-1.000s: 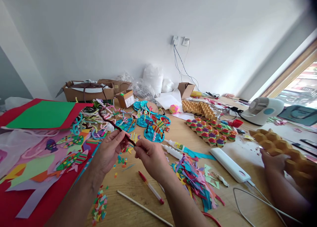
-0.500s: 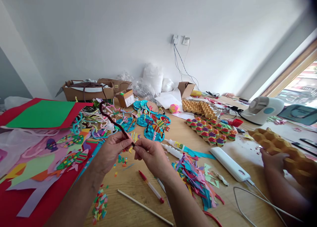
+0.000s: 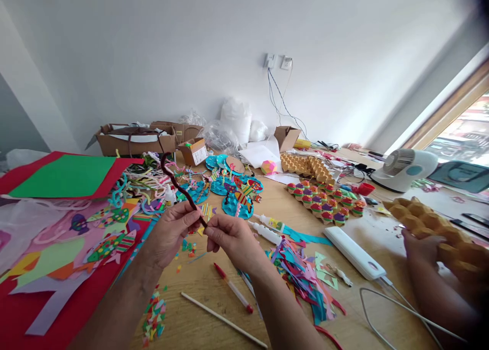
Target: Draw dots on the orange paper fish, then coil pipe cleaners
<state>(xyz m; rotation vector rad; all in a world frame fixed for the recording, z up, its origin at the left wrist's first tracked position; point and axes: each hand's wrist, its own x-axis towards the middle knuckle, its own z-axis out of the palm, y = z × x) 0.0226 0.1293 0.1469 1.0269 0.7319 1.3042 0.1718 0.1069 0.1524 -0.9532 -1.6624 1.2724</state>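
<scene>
A dark brown pipe cleaner [image 3: 176, 185] is held up between my two hands above the table. Its far end curls into a small hook. My left hand [image 3: 176, 230] pinches it between thumb and fingertips, partway down. Close beside, my right hand [image 3: 231, 238] grips its lower end the same way. Beneath my hands on the wood lie a red-capped pen [image 3: 233, 288], a thin wooden stick [image 3: 223, 319] and small paper confetti [image 3: 155, 312]. White glue bottles [image 3: 267, 233] lie just past my right hand.
At right, another person's hand [image 3: 422, 248] holds an egg carton [image 3: 435, 227]. A white power bank [image 3: 355, 253] with a cable lies nearby, beside coloured paper strips [image 3: 301, 273]. Painted egg-carton cups [image 3: 324, 202], blue plates [image 3: 237, 205], a fan [image 3: 405, 169] and cardboard boxes [image 3: 137, 143] stand farther back.
The pipe cleaner's hooked end has swung slightly right and up. My left fingers have shifted a little along it, and more of it shows between my hands.
</scene>
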